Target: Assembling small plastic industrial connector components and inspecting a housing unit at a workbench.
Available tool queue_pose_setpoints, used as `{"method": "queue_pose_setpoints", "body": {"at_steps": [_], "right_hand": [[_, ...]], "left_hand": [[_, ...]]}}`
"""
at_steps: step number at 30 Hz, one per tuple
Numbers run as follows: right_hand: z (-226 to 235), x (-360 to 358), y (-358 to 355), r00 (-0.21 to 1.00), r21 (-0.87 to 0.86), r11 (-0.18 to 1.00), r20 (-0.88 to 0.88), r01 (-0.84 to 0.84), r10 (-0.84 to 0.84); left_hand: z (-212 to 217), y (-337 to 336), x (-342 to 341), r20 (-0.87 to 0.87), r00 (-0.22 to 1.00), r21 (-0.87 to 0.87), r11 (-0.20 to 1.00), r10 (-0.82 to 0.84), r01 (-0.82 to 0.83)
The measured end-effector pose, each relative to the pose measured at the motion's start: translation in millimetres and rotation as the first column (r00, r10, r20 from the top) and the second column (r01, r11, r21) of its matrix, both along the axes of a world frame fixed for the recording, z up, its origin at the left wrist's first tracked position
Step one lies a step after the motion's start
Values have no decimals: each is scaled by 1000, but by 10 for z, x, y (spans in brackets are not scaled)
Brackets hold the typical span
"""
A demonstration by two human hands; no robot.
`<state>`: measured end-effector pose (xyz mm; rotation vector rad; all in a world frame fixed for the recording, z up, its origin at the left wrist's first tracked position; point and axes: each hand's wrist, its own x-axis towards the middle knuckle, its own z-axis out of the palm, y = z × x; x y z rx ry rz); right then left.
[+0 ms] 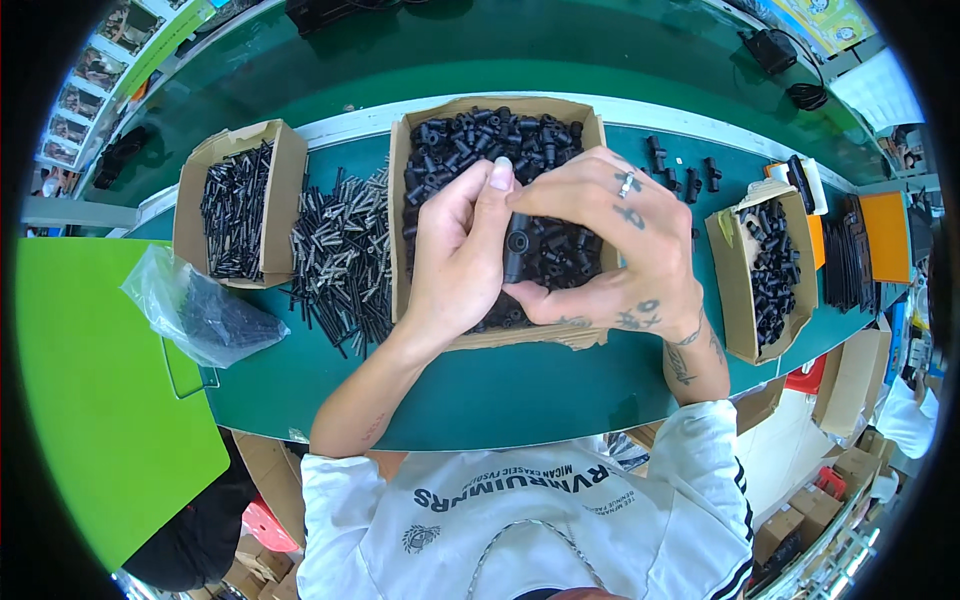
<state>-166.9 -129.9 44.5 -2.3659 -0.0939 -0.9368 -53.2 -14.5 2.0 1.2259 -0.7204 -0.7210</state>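
Observation:
Over the middle cardboard box (397, 190), my two hands meet around a black tube-shaped fitting (517, 246) with a round hole in its side. My left hand (452, 262) is closed against its left side, thumb raised at the top. On the other side, my right hand (630, 245) pinches it between thumb and index finger, one near each end. The box below holds many similar black fittings (470, 140). Whether a second small part is between the fingertips, I cannot tell.
Left of the box lies a heap of thin black and grey rods (345, 235), then a cardboard box (280, 205) of black rods and a clear plastic bag (210, 310). On the right are loose black fittings (693, 183) and a smaller box (735, 285) of black parts.

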Motion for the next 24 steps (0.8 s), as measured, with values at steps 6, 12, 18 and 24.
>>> {"method": "queue_pose_setpoints", "body": {"at_steps": [6, 12, 18, 24], "right_hand": [[151, -257, -895, 964, -124, 965, -106, 232, -245], [-405, -250, -1669, 857, -122, 990, -500, 78, -129], [-489, -235, -1775, 726, -147, 987, -671, 69, -151], [-537, -184, -1797, 686, -157, 986, -712, 53, -150]], "left_hand": [[209, 77, 20, 49, 999, 61, 998, -11, 8], [104, 94, 91, 153, 964, 218, 959, -218, 182], [208, 106, 95, 451, 815, 322, 918, -364, 232], [30, 125, 136, 733, 600, 360, 931, -320, 57]]}}
